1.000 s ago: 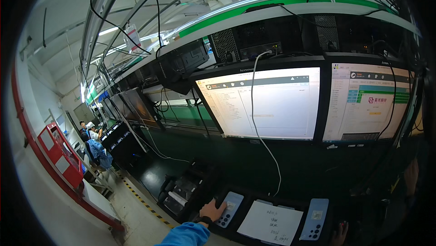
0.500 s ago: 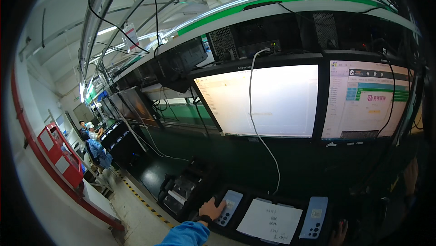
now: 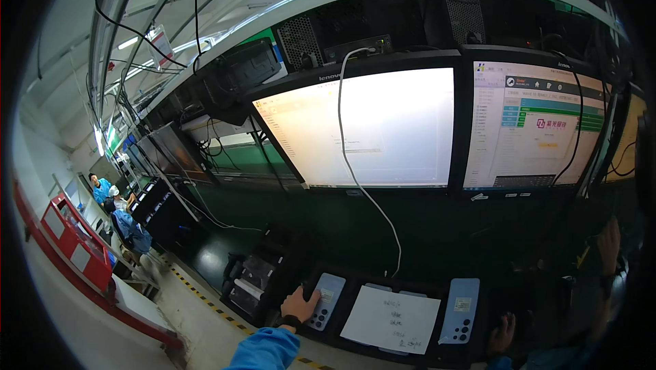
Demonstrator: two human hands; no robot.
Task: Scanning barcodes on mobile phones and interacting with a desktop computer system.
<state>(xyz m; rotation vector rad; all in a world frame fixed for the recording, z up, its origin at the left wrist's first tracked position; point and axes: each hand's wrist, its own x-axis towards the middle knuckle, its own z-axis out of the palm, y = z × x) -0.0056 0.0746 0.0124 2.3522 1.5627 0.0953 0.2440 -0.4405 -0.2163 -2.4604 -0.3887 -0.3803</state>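
At the left end of a dark tray lies a light blue phone [image 3: 326,302], back up, with round camera lenses and a label. My left hand [image 3: 299,304] is closed on its left edge, thumb over the back. A white handwritten sheet [image 3: 391,319] lies in the middle, on top of other phones whose ends peek out. To its right is a second light blue phone [image 3: 459,310], also back up. My right hand [image 3: 502,334], dim at the lower right, sits beside that phone with its fingers apart and nothing visible in them.
Two lit monitors [image 3: 369,131] [image 3: 533,131] stand behind the bench, with a white cable [image 3: 369,196] hanging before one. A black device [image 3: 256,281] sits left of the tray. Another person's hand [image 3: 608,247] shows at the right. Co-workers and a red cabinet [image 3: 78,243] are farther left.
The whole view has shifted, moving things up and to the left. My left hand stays on the left phone. The fingers of my right hand show more clearly and farther apart.
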